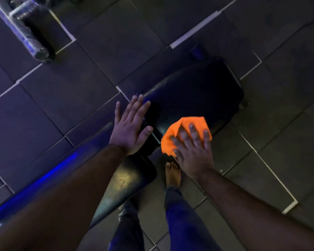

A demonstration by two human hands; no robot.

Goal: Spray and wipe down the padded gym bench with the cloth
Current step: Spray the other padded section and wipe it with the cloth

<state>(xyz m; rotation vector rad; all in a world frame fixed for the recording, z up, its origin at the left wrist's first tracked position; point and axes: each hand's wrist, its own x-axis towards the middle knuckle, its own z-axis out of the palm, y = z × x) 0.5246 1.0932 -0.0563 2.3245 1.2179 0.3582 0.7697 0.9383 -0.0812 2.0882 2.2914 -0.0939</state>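
Note:
The black padded gym bench (194, 95) runs from lower left to upper right, in two pads with a gap between them. An orange cloth (181, 127) lies on the near corner of the far pad. My right hand (192, 147) presses flat on the cloth, fingers spread over it. My left hand (130, 124) is open, palm down, fingers apart, over the left edge of the bench by the gap. No spray bottle is in view.
Dark floor tiles (80, 87) with pale joints surround the bench. A metal frame with a black roller pad (27, 28) stands at the upper left. My bare foot (172, 174) and trouser legs are below the bench's right side.

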